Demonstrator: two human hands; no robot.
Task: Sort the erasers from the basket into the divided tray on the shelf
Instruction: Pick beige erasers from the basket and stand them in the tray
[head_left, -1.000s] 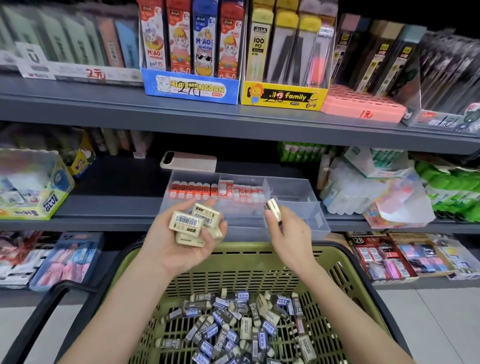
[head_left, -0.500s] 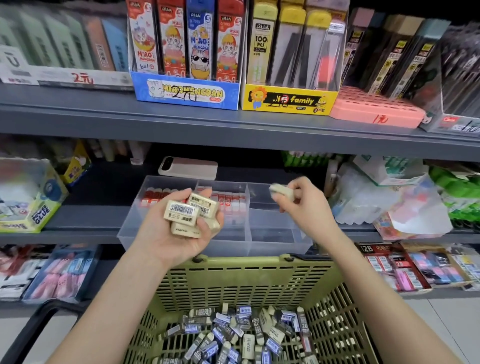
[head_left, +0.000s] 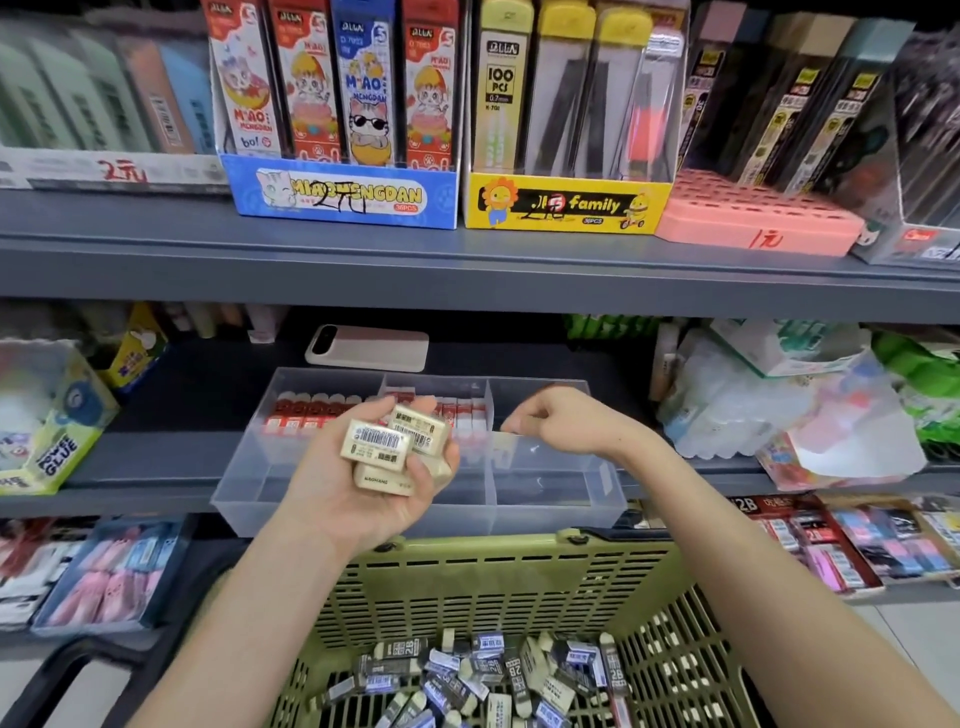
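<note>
My left hand (head_left: 363, 483) holds several cream erasers (head_left: 387, 441), palm up, in front of the clear divided tray (head_left: 363, 512) on the middle shelf. Rows of red-and-white erasers (head_left: 306, 415) fill the tray's left and middle compartments at the back. My right hand (head_left: 563, 421) is over the right compartment, fingers curled downward and pinching a pale eraser (head_left: 506, 442), which shows only as a blur at the divider. Below, the green basket (head_left: 493, 582) holds several loose erasers (head_left: 493, 680) with blue, grey and black sleeves.
A pink phone-like item (head_left: 366, 348) lies behind the tray. A glue box (head_left: 52, 441) stands to the left, plastic-wrapped packs (head_left: 769, 405) to the right. The upper shelf edge (head_left: 467, 270) overhangs the tray. Boxed stationery (head_left: 810, 540) fills the lower shelf.
My right hand moved from in front of the tray to over its right compartment, then dipped its fingertips down with the eraser. My left hand kept its stack.
</note>
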